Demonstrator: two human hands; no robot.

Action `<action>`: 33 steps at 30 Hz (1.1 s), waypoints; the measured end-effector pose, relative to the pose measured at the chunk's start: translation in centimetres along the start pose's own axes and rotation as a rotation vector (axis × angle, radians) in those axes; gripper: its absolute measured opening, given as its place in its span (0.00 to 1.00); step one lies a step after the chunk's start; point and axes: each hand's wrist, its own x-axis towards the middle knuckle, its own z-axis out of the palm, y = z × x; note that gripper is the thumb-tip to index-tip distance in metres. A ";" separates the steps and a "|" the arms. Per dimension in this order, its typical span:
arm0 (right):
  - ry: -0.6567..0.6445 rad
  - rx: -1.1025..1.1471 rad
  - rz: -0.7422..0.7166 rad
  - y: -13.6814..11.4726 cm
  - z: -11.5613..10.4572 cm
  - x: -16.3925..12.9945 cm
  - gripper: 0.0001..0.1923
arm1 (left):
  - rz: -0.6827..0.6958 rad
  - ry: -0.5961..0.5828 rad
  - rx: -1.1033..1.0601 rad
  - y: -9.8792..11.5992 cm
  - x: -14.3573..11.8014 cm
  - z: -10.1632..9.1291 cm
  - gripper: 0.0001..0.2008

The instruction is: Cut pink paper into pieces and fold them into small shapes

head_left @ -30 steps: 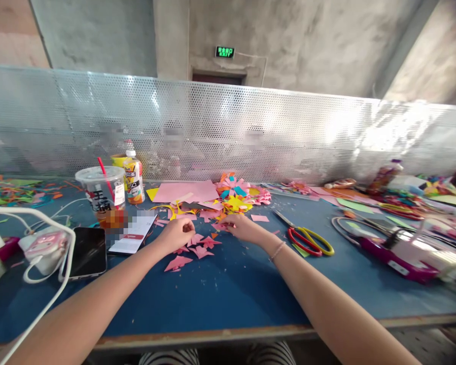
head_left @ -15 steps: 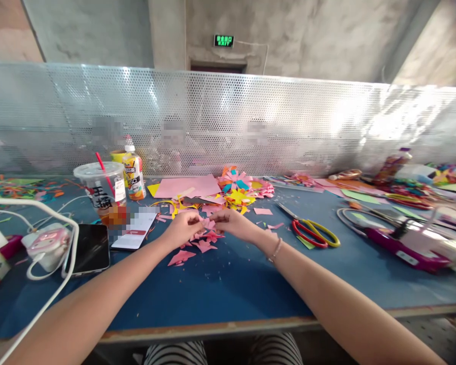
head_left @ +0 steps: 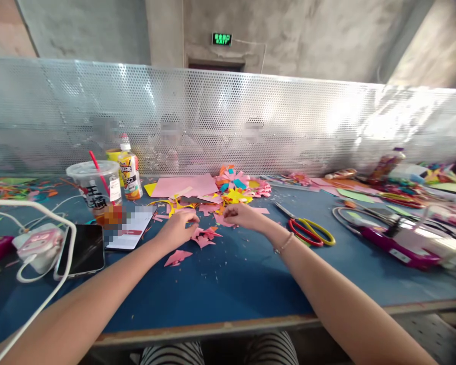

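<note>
My left hand (head_left: 179, 229) hovers over the desk with its fingers loosely bent and apart, and no object shows in it. Right below its fingertips lie cut pink paper shapes (head_left: 205, 237), with a folded pink paper piece (head_left: 177, 257) nearer the desk edge. My right hand (head_left: 245, 217) has its fingertips closed on the edge of a small pink paper piece (head_left: 220, 220). Behind both hands is a heap of yellow paper cutouts (head_left: 237, 196) and pink paper flowers (head_left: 231, 178), beside flat pink paper sheets (head_left: 185, 185).
Scissors (head_left: 312, 232) with red and yellow handles lie to the right. On the left are a drink cup (head_left: 98, 190), a juice bottle (head_left: 130, 175), a phone (head_left: 81, 250) and white cables. A purple power strip (head_left: 397, 248) lies far right. A perforated metal panel (head_left: 228, 121) stands behind.
My hands have moved apart from where they met over the pink paper. The right hand has shifted to the right, and the left hand's fingers have loosened.
</note>
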 end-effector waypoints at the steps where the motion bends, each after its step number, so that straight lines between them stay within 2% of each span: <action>1: -0.019 -0.028 0.040 0.2 -0.2 0.0 0.04 | 0.018 0.017 0.060 -0.5 0.0 0.0 0.08; 6: -0.122 -0.199 0.142 0.9 0.4 -0.1 0.07 | -0.057 -0.065 0.116 -2.2 0.1 0.3 0.11; 12: 0.014 -0.348 0.051 0.8 0.6 0.0 0.04 | -0.133 -0.090 0.056 -1.6 0.2 -0.1 0.13; 15: 0.008 -0.353 0.032 0.9 0.4 0.1 0.07 | -0.144 -0.121 0.065 -1.3 0.1 -0.2 0.13; 21: -0.098 -0.195 0.081 1.8 1.0 0.3 0.10 | -0.159 -0.136 0.091 -1.5 0.1 -0.2 0.11; 27: -0.023 -0.447 -0.133 1.2 0.4 -0.3 0.08 | -0.173 -0.129 0.086 -1.4 0.0 -0.3 0.11; 33: 0.205 -0.689 -0.009 2.1 -2.0 0.2 0.16 | -0.166 -0.107 0.098 -1.4 0.0 -0.4 0.10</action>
